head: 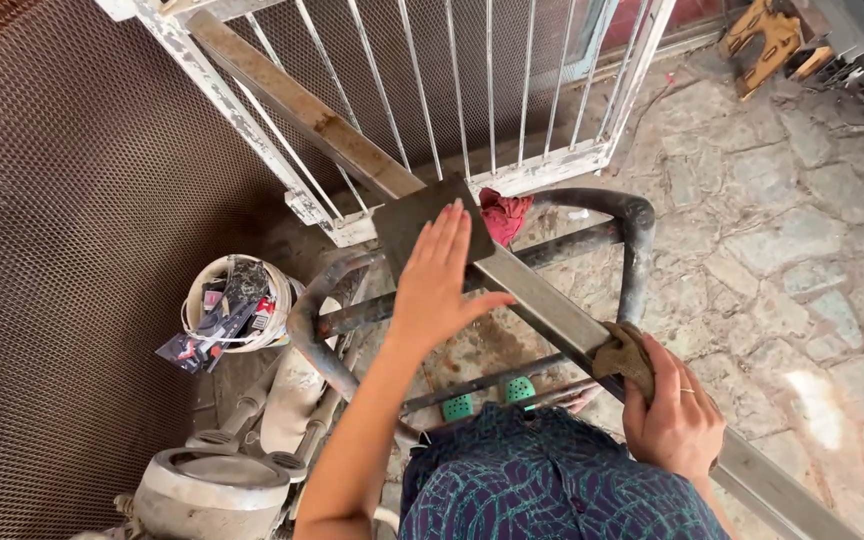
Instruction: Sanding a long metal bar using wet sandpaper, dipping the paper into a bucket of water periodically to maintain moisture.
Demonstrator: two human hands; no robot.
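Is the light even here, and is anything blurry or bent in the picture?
Head view: soft daylight, one bright sunlit patch on the stone floor; left hand and right hand look sharp; the straight metal bar shows little lens bending.

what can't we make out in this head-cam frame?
- Long metal bar: its lower end is cut off by the bottom-right edge.
- Brown pad under the right hand: mostly covered by the fingers.
- Dark square plate: partly hidden under the left hand.
- White bucket: contents too jumbled to identify.
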